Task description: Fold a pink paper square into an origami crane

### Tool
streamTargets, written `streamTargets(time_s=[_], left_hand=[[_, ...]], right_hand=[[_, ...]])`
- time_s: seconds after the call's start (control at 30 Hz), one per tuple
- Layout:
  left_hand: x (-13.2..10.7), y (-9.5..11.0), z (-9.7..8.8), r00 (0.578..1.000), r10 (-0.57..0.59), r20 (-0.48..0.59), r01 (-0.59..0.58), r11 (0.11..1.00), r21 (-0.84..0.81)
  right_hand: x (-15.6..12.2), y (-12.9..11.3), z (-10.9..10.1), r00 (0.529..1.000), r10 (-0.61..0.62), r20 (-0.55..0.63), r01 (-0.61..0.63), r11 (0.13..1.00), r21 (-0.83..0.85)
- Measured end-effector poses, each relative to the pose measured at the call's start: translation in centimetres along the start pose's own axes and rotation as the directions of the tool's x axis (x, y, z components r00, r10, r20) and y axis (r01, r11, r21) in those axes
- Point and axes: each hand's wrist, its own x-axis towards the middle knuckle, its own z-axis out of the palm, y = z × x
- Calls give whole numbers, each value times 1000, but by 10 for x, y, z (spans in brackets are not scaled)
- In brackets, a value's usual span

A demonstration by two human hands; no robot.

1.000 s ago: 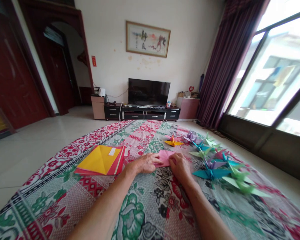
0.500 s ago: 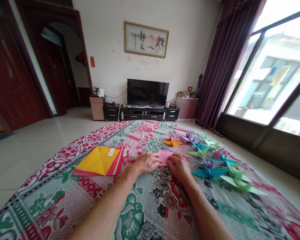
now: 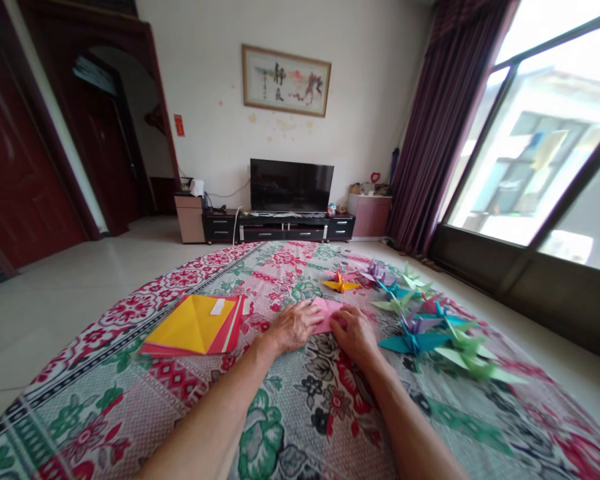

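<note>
A folded pink paper (image 3: 327,309) lies on the patterned floral cloth (image 3: 290,413) in front of me. My left hand (image 3: 294,326) rests on the paper's left side, fingers bent and pressing it down. My right hand (image 3: 355,331) presses its right side, fingers curled onto the fold. To the left lies a stack of coloured paper sheets (image 3: 195,325) with a yellow sheet on top. To the right stand several folded paper cranes (image 3: 420,327) in green, blue, purple and pink, and an orange crane (image 3: 339,283) sits just beyond the pink paper.
The cloth lies on a pale tiled floor (image 3: 65,300). A television (image 3: 291,186) on a low dark cabinet (image 3: 285,227) stands against the far wall. Dark curtains (image 3: 430,133) and a large window (image 3: 545,147) are on the right, dark wooden doors (image 3: 25,160) on the left.
Both hands have stayed on the pink paper, with the fingers shifting slightly along the fold. The view has drifted a little to the right.
</note>
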Motion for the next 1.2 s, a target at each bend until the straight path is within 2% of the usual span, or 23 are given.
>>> streamTargets(time_s=[0.1, 0.2, 0.63, 0.73, 0.87, 0.97, 1.2], left_hand=[[-1, -1, 1, 998, -15, 57, 16, 1000, -22], [-1, 0, -2, 998, -11, 69, 14, 999, -51], [-2, 12, -6, 999, -34, -2, 34, 999, 5], [0, 21, -8, 999, -34, -14, 34, 999, 41], [3, 34, -11, 997, -71, 9, 70, 994, 90], [6, 43, -12, 993, -116, 11, 113, 987, 113], [9, 55, -15, 981, -195, 15, 192, 973, 125]], right_hand=[[0, 0, 1, 1000, -4, -10, 4, 1000, -5], [0, 0, 1, 1000, -7, -7, 6, 1000, -4], [1, 1, -1, 1000, 24, 9, -24, 1000, 6], [2, 0, -4, 998, 57, -6, -57, 998, -39], [4, -5, -8, 983, 173, -60, -180, 973, -142], [6, -11, -10, 964, 260, -49, -264, 936, -231], [9, -16, -10, 964, 264, 23, -245, 923, -297]])
